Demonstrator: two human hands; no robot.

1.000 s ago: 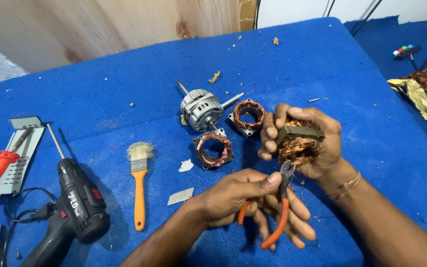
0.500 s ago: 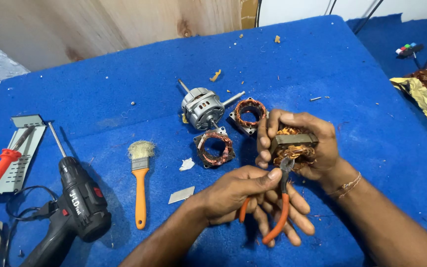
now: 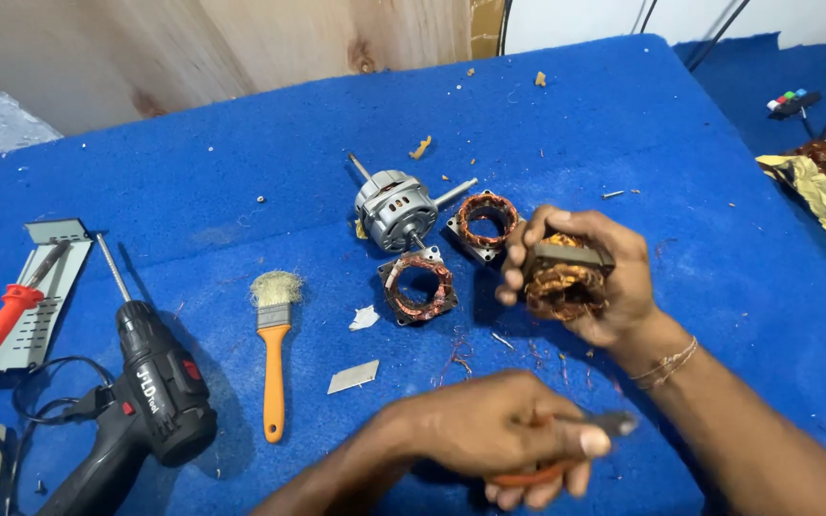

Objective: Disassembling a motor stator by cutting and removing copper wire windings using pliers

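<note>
Head view, looking down on a blue felt-covered table (image 3: 241, 191). The right hand (image 3: 590, 277) is closed around a square motor stator wound with tangled copper wire (image 3: 564, 277): the fingers (image 3: 518, 263) curl over its far-left side and the thumb lies along its top, so the stator is lifted clear of the cloth. Below and nearer the camera, the left hand (image 3: 494, 435) is closed in a fist about a pair of orange-handled pliers (image 3: 566, 449), thumb pressed along the upper side; the dark metal tip juts out to the right of the thumb and the orange handles show under the fingers. Whether the jaws of the pliers are parted cannot be told. The pliers and the held stator are apart, with bare cloth and loose copper strands between them.

Just left of the held stator lie two more square stators with copper windings, one near (image 3: 418, 287) and one further off (image 3: 485, 220), and beyond them a silver motor housing with a steel shaft (image 3: 396, 205). Further left of the grip lies a brush with an orange handle and pale bristles (image 3: 274, 354), then a black cordless drill with a long bit (image 3: 150, 392), and furthest left a red-handled screwdriver (image 3: 2, 325) resting on a grey slotted metal plate (image 3: 45, 287). Small white scraps (image 3: 354, 376) lie between brush and left hand.
</note>
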